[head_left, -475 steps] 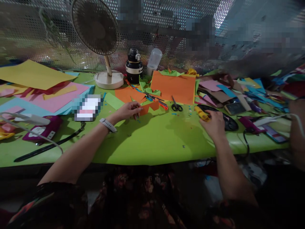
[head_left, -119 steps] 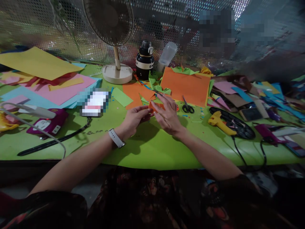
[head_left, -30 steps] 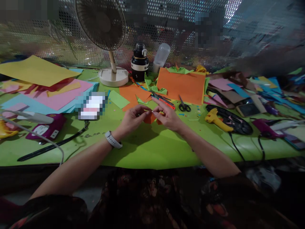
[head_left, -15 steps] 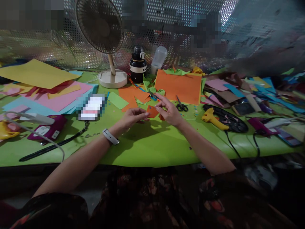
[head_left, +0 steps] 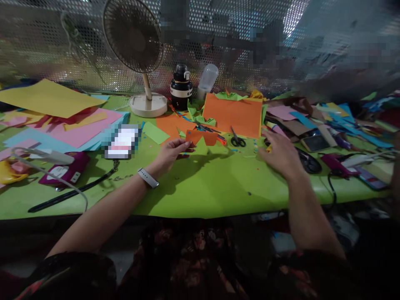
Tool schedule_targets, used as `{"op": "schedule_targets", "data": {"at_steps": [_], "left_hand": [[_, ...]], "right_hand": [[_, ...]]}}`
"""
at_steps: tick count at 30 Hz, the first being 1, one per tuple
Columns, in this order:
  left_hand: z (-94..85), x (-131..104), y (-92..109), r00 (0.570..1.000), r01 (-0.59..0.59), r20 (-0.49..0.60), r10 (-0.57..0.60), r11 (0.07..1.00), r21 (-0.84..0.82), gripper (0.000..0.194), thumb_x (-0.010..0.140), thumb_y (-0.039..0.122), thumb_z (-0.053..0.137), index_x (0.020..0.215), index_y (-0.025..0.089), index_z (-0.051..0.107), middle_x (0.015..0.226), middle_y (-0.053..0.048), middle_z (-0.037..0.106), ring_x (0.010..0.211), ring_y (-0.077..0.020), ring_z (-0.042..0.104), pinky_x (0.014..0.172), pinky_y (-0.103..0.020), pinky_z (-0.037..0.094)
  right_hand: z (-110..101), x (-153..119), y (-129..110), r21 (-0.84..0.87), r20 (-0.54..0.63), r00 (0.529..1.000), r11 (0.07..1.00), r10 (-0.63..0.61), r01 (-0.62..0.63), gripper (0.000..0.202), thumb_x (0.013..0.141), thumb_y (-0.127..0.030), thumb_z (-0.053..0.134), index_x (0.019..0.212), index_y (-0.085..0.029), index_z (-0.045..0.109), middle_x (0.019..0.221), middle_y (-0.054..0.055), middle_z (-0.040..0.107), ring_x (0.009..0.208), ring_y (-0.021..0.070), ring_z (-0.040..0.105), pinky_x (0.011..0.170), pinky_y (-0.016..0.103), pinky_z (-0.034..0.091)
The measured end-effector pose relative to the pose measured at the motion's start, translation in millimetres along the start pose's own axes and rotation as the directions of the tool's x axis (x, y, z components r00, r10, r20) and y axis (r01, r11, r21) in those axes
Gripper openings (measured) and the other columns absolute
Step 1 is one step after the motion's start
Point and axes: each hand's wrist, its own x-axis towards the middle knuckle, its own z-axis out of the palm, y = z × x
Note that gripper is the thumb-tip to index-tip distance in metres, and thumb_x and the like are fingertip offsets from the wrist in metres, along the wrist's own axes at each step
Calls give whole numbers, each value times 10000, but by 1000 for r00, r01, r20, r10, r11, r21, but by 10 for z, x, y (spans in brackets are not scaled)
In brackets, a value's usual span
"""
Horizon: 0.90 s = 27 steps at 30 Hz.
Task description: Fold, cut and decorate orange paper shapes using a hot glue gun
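Between its thumb and fingers my left hand pinches the left end of an orange paper strip, which has a notch in its lower edge. My right hand is stretched out over the right side, fingers apart and bent down at the black tray, covering the place of the yellow glue gun. A bit of yellow shows by its fingertips; whether it touches anything I cannot tell. Black scissors lie between the strip and my right hand. Orange sheets lie behind.
A white fan, a black bottle and a clear bottle stand at the back. A phone and coloured paper lie left. Paper scraps and a purple box are on the right.
My right hand has let go of the orange paper and moved right, over the glue gun's place. The strip now extends rightward from my left hand, with more of it visible.
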Motion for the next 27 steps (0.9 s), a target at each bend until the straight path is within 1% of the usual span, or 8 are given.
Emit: {"op": "schedule_targets", "data": {"at_steps": [3, 5, 8, 13, 18, 22, 25, 27], "left_hand": [[3, 27, -22, 1000, -23, -2, 23, 1000, -9, 282, 767, 427, 783, 904, 190, 714, 1040, -68, 755, 893, -153, 700, 725, -251, 531], [1, 37, -34, 999, -32, -5, 32, 999, -6, 292, 769, 432, 779, 914, 187, 712, 1040, -75, 755, 896, -159, 702, 730, -260, 533], [-9, 37, -39, 999, -44, -24, 44, 999, -2, 295, 763, 441, 781, 899, 189, 710, 1019, -73, 759, 893, -158, 703, 732, -260, 529], [-23, 30, -24, 998, -48, -37, 47, 999, -12, 300, 745, 448, 794, 872, 191, 704, 998, -66, 761, 892, -146, 705, 728, -244, 519], [-26, 35, -13, 998, -47, -40, 47, 999, -2, 313, 735, 449, 797, 873, 185, 700, 986, -73, 762, 882, -155, 708, 727, -252, 520], [-27, 23, 0, 998, -50, -47, 49, 999, -11, 296, 742, 435, 794, 865, 183, 700, 989, -73, 761, 880, -155, 705, 740, -257, 521], [-21, 11, 11, 998, -46, -44, 45, 999, -20, 280, 752, 423, 789, 863, 180, 703, 970, -67, 761, 866, -144, 701, 742, -252, 517], [-14, 8, 16, 998, -44, -42, 43, 999, -27, 282, 749, 417, 793, 864, 175, 704, 956, -67, 761, 858, -141, 701, 741, -250, 516]], "right_hand": [[6, -236, 383, -225, 240, 947, 961, 214, -160, 698, 860, -394, 549, 1475, -107, 386, 1330, 276, 533, 1184, 404, 549, 916, 477, 443], [60, -322, 486, -307, 293, 901, 924, 319, -227, 696, 872, -404, 530, 1478, -102, 370, 1293, 280, 535, 1149, 414, 564, 851, 470, 450], [153, -369, 519, -296, 221, 903, 907, 369, -298, 648, 876, -344, 518, 1462, -102, 381, 1252, 283, 532, 1129, 403, 570, 780, 440, 442], [229, -409, 634, -174, 101, 924, 921, 370, -349, 614, 787, -339, 622, 1356, -136, 510, 1178, 321, 551, 1048, 431, 580, 684, 458, 390], [290, -367, 720, -206, 86, 939, 928, 334, -311, 528, 785, -271, 613, 1286, -119, 546, 1069, 304, 580, 953, 385, 605, 681, 442, 374], [310, -335, 628, -240, 45, 951, 927, 306, -287, 522, 825, -250, 553, 1305, -44, 530, 1062, 349, 585, 991, 416, 593, 732, 467, 374], [297, -361, 585, -134, -73, 945, 936, 317, -325, 563, 857, -288, 535, 1364, -48, 487, 1110, 345, 580, 1075, 423, 569, 799, 485, 379], [290, -353, 592, 10, -207, 905, 926, 371, -377, 602, 858, -313, 547, 1394, -61, 443, 1174, 332, 566, 1132, 404, 546, 863, 485, 383]]}}
